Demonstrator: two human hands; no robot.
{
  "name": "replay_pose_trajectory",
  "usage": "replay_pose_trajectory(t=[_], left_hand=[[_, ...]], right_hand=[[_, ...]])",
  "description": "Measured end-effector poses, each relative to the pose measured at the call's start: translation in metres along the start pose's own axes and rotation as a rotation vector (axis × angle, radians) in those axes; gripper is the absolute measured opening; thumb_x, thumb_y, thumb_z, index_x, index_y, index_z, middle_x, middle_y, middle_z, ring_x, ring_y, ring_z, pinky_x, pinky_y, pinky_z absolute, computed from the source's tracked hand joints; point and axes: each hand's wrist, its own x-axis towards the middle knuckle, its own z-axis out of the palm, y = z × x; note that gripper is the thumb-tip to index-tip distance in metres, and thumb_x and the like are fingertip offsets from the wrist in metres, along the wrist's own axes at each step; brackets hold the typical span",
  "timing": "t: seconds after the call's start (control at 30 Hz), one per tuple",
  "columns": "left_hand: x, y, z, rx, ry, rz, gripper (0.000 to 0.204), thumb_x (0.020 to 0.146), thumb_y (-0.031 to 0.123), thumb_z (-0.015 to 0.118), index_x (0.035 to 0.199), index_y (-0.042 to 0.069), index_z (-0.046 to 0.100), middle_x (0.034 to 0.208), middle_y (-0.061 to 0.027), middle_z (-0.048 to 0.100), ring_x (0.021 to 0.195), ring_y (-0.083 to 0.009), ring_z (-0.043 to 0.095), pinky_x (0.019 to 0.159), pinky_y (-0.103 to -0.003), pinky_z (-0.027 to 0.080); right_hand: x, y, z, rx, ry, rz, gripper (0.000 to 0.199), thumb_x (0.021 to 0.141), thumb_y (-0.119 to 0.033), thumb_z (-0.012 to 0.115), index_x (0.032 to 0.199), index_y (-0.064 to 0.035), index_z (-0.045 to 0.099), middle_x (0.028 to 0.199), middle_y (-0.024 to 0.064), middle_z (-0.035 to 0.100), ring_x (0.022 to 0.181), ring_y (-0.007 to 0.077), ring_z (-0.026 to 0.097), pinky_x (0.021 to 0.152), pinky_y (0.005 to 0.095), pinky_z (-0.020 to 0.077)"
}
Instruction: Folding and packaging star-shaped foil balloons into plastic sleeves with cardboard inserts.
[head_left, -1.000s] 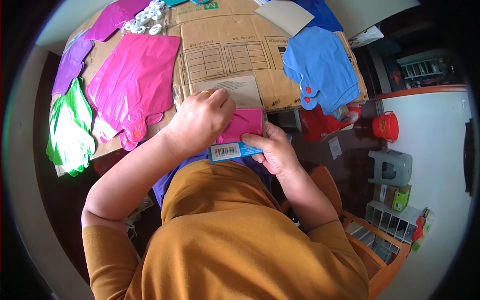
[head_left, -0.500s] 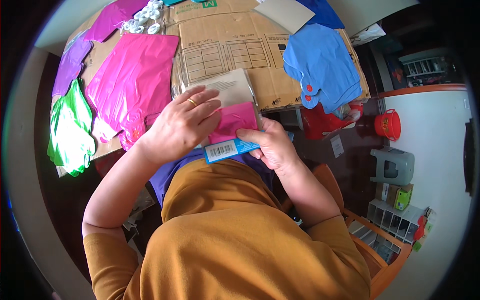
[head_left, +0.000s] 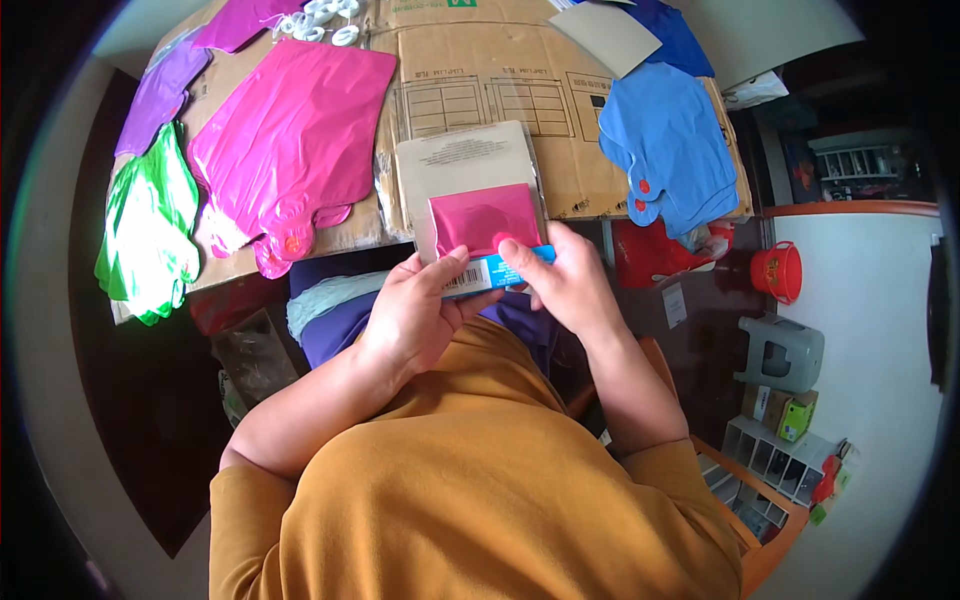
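Observation:
My left hand [head_left: 412,312] and my right hand [head_left: 580,285] pinch the lower edge of a flat package between thumbs and fingers, in front of my belly. The package has a pale grey card [head_left: 435,165] at its back, in clear plastic. Against the card lies a folded packet of shiny pink foil [head_left: 487,218]. Along the bottom runs a blue strip [head_left: 520,270] with a white barcode patch, partly covered by both thumbs. The upper part of the package overlaps the near edge of the cardboard-covered table [head_left: 500,55].
Flat foil sheets, pink [head_left: 300,120], green [head_left: 150,225], purple [head_left: 165,100] and light blue [head_left: 675,145], lie along the table's sides; some overhang the edge. White ribbon rolls [head_left: 318,18] and a grey card [head_left: 605,38] lie farther back. A red bucket [head_left: 776,273] and grey stool [head_left: 783,352] stand right.
My left hand has come down from over the pink packet to the blue strip's left end. The package now sits straighter, its grey card and pink foil more exposed. The view has shifted slightly.

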Motion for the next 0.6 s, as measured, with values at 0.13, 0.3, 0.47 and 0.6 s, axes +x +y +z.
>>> replay_pose_trajectory(t=[0.13,0.3,0.47,0.6], left_hand=[[0.001,0.000,-0.002,-0.001,0.084,0.015,0.013,0.097,0.009,0.051,0.106,0.002,0.056,0.103,-0.0088,0.064,0.098,-0.0213,0.063,0.091,-0.045,0.054],[0.001,0.003,0.003,-0.028,0.058,-0.028,0.020,0.096,0.015,0.050,0.108,0.001,0.056,0.108,-0.0109,0.063,0.102,-0.0219,0.062,0.093,-0.044,0.050],[-0.002,0.009,-0.018,-0.259,-0.306,-0.077,0.041,0.090,0.029,0.039,0.112,-0.001,0.055,0.123,-0.0189,0.060,0.115,-0.0336,0.057,0.103,-0.047,0.041],[0.002,-0.004,-0.026,-0.250,-0.284,0.031,0.036,0.094,0.026,0.042,0.115,-0.001,0.055,0.122,-0.0189,0.059,0.117,-0.0323,0.056,0.103,-0.045,0.042]], right_hand=[[-0.031,-0.018,-0.008,-0.940,0.395,-0.743,0.040,0.082,-0.035,0.070,0.105,-0.0025,0.063,0.107,0.0146,0.060,0.090,0.0300,0.059,0.077,0.0393,0.0472],[-0.017,-0.001,-0.005,-1.116,0.173,-1.153,0.024,0.080,-0.007,0.065,0.101,0.0057,0.065,0.102,0.0162,0.065,0.094,0.0299,0.063,0.078,0.0386,0.0507],[0.005,-0.011,-0.015,-0.975,0.055,-1.135,0.021,0.081,-0.003,0.061,0.100,0.0034,0.065,0.097,0.0163,0.068,0.088,0.0289,0.068,0.074,0.0373,0.0546],[0.011,-0.025,-0.016,-0.799,-0.021,-0.963,0.018,0.080,-0.002,0.061,0.097,-0.0017,0.066,0.089,0.0140,0.069,0.081,0.0278,0.069,0.070,0.0359,0.0546]])
